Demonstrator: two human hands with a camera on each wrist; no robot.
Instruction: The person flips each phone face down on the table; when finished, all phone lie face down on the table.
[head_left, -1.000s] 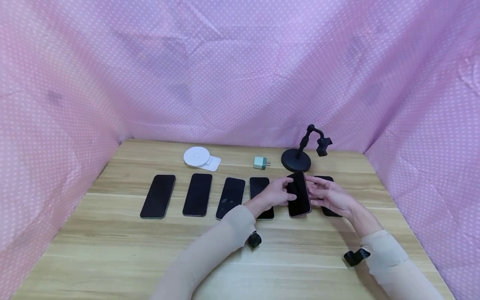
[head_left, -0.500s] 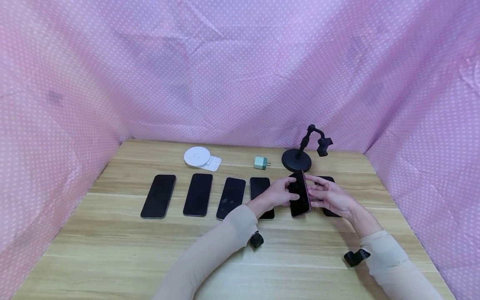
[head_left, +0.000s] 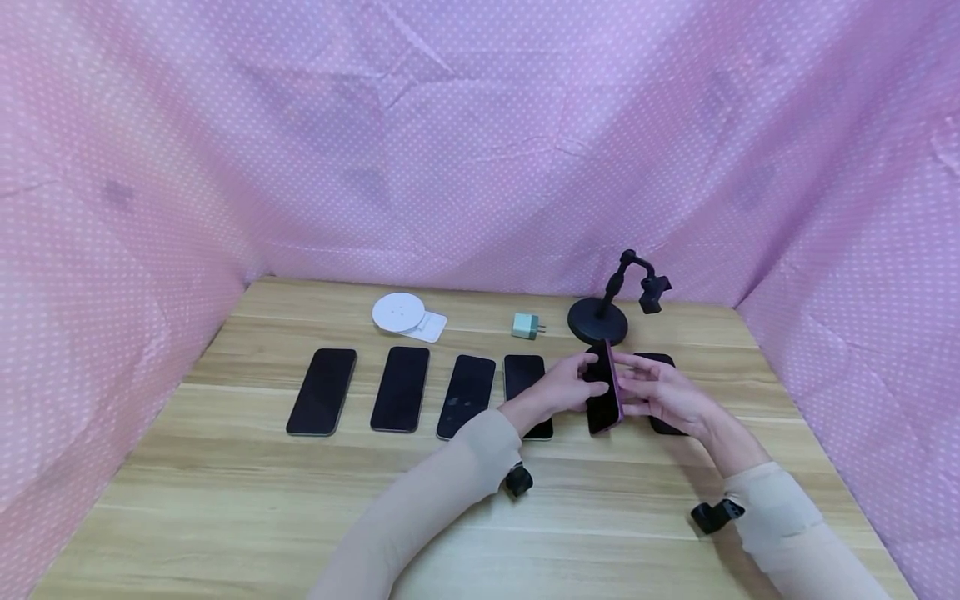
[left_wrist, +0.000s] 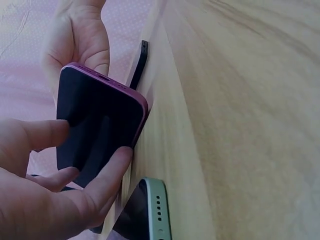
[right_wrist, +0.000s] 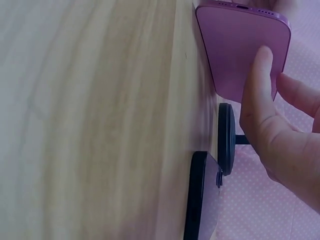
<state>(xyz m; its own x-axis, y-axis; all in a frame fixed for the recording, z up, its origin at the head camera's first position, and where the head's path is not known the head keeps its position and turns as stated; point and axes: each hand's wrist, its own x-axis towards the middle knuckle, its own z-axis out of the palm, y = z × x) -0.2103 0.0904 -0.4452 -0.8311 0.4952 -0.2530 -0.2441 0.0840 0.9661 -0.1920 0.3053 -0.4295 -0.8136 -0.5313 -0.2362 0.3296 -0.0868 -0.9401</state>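
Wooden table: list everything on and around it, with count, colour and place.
Held smartphone: 1, black and pink-purple, tilted between both hands
Flat smartphones: 5, black screens, four left of it, one right
Disc-topped stand: 1, white, back left
Plug adapter: 1, mint and dark green, back middle
Phone stand: 1, black, back right
Wooden table: 1, light brown, beneath
Polka-dot cloth: at least 1, pink, behind and beside
Wrist cameras: 2, black, one per wrist
Sleeves: 2, beige, both arms
Left hand: 1, at held smartphone's screen
Right hand: 1, at its back
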